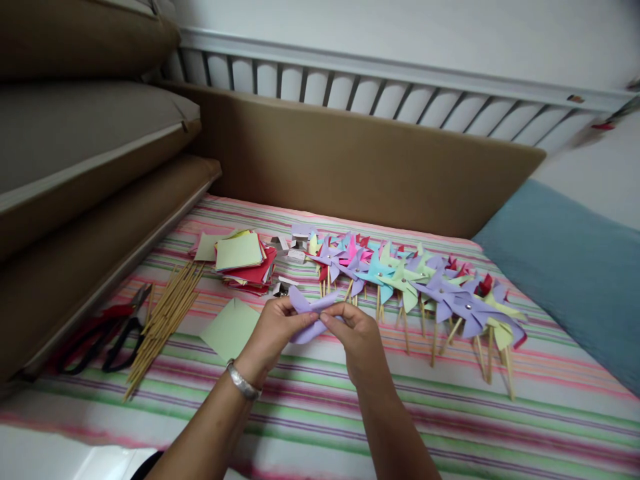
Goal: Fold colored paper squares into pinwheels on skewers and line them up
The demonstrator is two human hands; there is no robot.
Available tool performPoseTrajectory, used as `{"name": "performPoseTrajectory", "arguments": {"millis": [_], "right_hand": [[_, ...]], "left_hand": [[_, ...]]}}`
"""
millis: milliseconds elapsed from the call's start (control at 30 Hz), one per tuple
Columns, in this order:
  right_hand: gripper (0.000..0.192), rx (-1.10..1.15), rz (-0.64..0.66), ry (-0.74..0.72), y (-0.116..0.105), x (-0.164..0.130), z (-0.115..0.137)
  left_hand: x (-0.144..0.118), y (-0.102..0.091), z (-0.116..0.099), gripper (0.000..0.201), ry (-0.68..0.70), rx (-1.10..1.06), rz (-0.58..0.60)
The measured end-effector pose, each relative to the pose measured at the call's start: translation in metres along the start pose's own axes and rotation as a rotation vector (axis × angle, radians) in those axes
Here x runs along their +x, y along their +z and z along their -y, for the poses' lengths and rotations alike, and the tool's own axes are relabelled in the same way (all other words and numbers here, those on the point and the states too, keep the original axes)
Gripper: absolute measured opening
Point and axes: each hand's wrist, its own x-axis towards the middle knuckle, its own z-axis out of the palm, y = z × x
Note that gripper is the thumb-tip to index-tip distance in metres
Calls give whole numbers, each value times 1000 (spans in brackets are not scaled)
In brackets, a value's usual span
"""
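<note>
My left hand point(273, 333) and my right hand point(357, 340) together pinch a folded purple paper piece point(310, 313) above the striped bed sheet point(320, 413). A silver bracelet point(243, 382) circles my left wrist. Just beyond my hands lies a row of several finished paper pinwheels point(415, 287) on wooden sticks, in purple, teal, green and pink. A loose light-green paper square point(231, 328) lies flat left of my left hand.
A stack of coloured paper squares point(243, 260) sits at the back left, with a bundle of wooden sticks point(165, 320) and scissors point(107, 330) further left. Brown cushions point(75, 167) line the left side and back. A blue pillow point(570, 273) lies at the right.
</note>
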Motion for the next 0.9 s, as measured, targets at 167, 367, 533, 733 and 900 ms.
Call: {"name": "performPoseTrajectory", "arguments": {"millis": [167,367,533,733,900], "right_hand": [[17,13,-8,-14,1,-1,1],[14,23,7,-12,0,-1,0],[14,-21,-4,-19,0,0,0],[13,-93,-44,-40,1,-1,1],[12,-128,-63,-48,2,-1,0]], "left_hand": [[0,2,2,25,7,-11,-17],[1,4,5,21,33,-14,-31],[2,4,8,21,51,0,-49],[2,5,11,23,50,4,-66],[1,6,11,23,37,34,-95]]}}
